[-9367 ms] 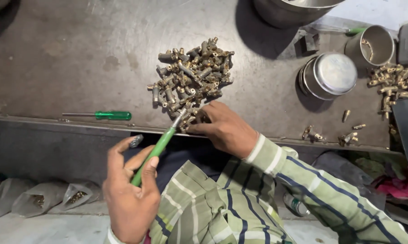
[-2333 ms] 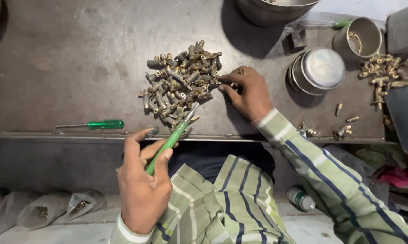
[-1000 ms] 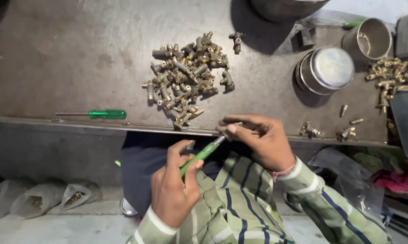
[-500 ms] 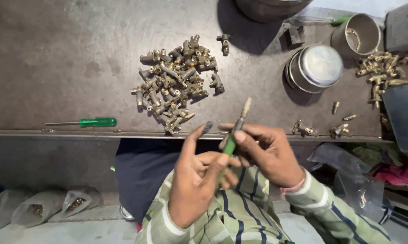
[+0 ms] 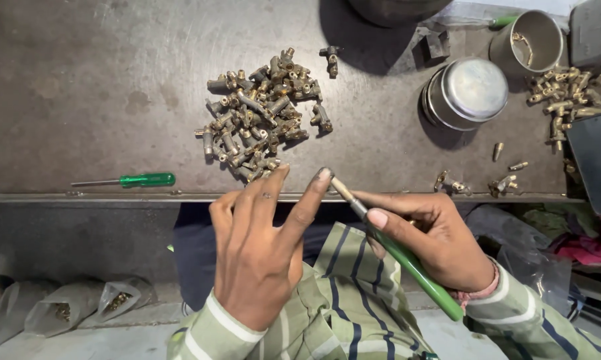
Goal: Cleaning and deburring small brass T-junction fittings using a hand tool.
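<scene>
My right hand (image 5: 440, 237) grips a green-handled screwdriver (image 5: 414, 270), its metal shaft pointing up and left. My left hand (image 5: 260, 257) is seen from the back with its fingers spread, and its index fingertip touches the screwdriver's tip. I see nothing held in the left hand, though its palm is hidden. Both hands hover over my lap at the near edge of a dark metal table (image 5: 80, 100). A pile of small brass fittings (image 5: 260, 123) lies just beyond the left fingertips.
A second green screwdriver (image 5: 137, 180) lies at the table's near edge, left. Stacked steel tins (image 5: 467, 90), a metal cup (image 5: 527, 40), another heap of fittings (image 5: 564, 93) and several loose ones (image 5: 474, 183) are on the right. Plastic bags (image 5: 60, 307) sit on the floor, lower left.
The screwdriver has passed from my left hand to my right. My right hand left the pile and came back to my lap; the left hand's fingers have spread.
</scene>
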